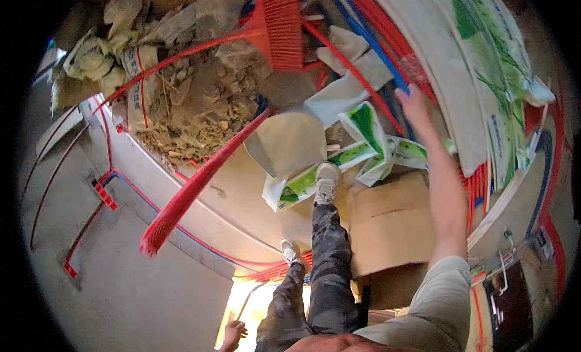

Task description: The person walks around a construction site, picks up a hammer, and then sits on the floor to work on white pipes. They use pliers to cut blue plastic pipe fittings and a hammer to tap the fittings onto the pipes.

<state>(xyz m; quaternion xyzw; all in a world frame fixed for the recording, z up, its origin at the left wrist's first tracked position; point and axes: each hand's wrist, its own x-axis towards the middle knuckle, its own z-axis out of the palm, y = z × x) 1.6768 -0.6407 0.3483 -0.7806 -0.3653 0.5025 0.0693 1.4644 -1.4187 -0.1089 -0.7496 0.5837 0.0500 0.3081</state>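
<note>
We'd lift the long blue plastic pipe [394, 72] gently, but can't tell whether our right grip [414, 105] or left grip [233, 334] is closed.

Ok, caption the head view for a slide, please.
Right hand at a blue pipe, rubble heaped to the left, brown cardboard beside the right leg.

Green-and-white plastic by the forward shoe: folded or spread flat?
Folded: the green-and-white plastic bends sharply to the right of the forward shoe. Cannot tell whether it's one piece.
</note>
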